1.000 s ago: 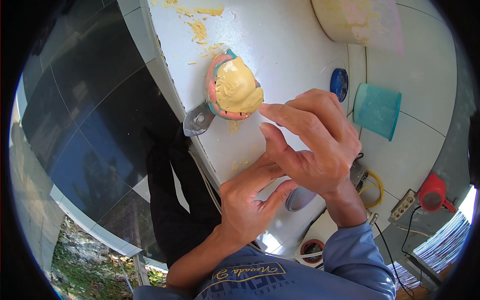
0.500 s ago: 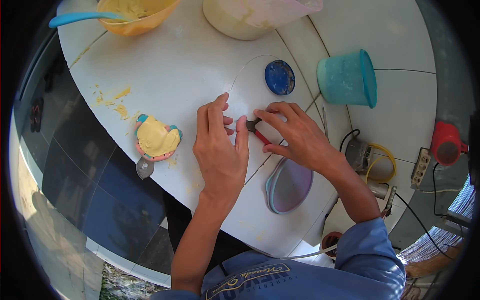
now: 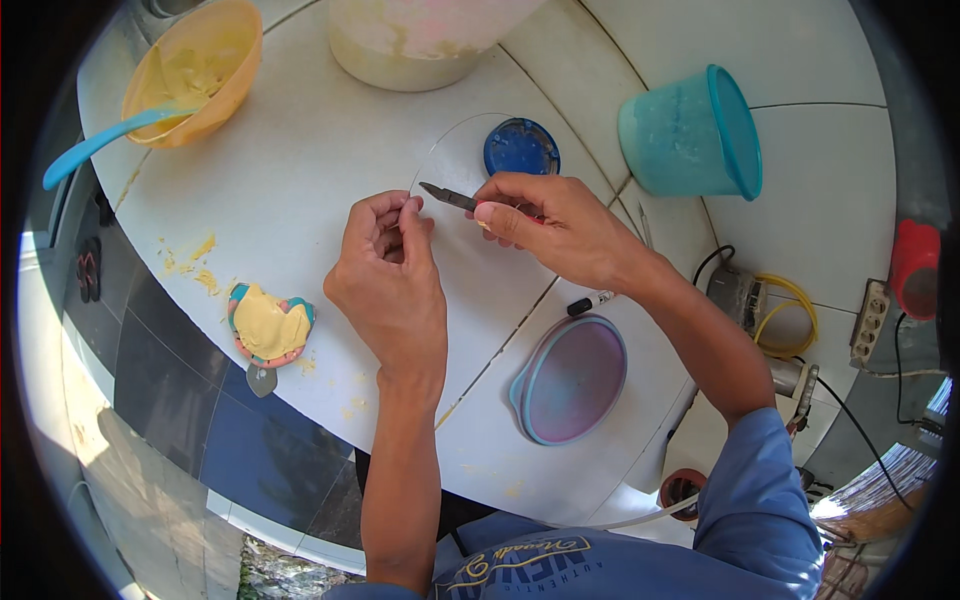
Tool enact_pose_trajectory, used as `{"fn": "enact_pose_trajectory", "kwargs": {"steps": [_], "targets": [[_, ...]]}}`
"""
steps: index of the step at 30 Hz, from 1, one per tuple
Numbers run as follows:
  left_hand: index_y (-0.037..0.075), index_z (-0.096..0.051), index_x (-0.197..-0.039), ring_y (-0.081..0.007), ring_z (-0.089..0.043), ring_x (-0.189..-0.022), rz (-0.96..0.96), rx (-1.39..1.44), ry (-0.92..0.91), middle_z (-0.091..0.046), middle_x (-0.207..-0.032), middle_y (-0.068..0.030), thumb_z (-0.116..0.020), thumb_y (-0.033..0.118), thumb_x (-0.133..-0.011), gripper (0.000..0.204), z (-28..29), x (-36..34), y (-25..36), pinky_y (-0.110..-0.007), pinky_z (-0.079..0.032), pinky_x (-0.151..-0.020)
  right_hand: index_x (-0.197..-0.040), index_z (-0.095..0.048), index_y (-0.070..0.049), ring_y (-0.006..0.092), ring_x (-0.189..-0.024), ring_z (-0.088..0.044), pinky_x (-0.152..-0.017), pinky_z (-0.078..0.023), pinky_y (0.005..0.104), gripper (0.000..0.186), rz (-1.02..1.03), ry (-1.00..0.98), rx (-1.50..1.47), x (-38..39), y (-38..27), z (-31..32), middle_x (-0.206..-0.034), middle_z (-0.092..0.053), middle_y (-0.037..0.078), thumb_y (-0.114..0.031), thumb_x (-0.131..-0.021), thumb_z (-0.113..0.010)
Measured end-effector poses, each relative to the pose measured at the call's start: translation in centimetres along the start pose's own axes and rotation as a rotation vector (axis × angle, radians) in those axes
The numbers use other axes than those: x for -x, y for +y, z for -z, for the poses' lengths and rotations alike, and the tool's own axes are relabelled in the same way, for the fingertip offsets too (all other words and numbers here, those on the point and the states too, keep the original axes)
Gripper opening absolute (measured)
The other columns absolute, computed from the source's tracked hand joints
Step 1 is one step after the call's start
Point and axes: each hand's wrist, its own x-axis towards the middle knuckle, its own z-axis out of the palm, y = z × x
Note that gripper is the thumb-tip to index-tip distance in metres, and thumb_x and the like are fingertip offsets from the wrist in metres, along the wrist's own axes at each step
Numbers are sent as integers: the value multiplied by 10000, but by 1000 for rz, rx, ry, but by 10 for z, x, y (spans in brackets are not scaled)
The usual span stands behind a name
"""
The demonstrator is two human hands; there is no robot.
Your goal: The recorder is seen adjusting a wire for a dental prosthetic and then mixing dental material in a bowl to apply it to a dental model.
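My left hand (image 3: 385,270) is closed, thumb and fingertips pinching the end of a thin, curved wire (image 3: 440,138). The wire arcs up and away over the white table toward a round blue lid (image 3: 521,148). To the right, my right hand (image 3: 550,225) is wrapped around red-handled pliers (image 3: 450,197). Their dark jaws point left, close to my left fingertips and the wire. Most of the handles are hidden by my fingers. Left of my left hand, a pink-and-teal piece topped with smooth yellow paste (image 3: 268,325) sits at the table edge.
An orange bowl (image 3: 240,75) with yellow paste and a blue spatula (image 3: 85,160) stands far left. Beyond are a whitish tub (image 3: 400,65) and a teal lidded container (image 3: 665,135). An oval purple lid (image 3: 575,380) and a marker (image 3: 590,303) lie nearer. A power strip (image 3: 870,320) is at right.
The pliers have turned in my right hand, so their jaws now point left toward the wire. My left fingers have curled into a pinch. The whole view has shifted.
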Motion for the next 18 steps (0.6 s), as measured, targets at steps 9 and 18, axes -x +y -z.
{"fn": "enact_pose_trajectory", "kwargs": {"steps": [9, 18], "targets": [[-76, -632, -961, -174, -720, -792, 10, 126, 43, -717, -878, -131, -610, -13, -949, 69, 1, 2, 0, -276, -600, -736, -1008, -694, -4, 202, -571, -480, -562, -380, 363, 389, 100, -14, 87, -13, -10, -1, -644, -570, 99, -377, -954, -598], [-91, -592, -1027, -202, -710, -871, 64, 283, 13, -697, -962, -167, -605, 2, -960, 116, 6, 7, 3, -306, -598, -822, -970, -632, -2, 112, -707, -494, -658, -419, 285, 376, 89, -99, 91, -14, -8, -3, -742, -539, 27, -367, -1014, -555]]}}
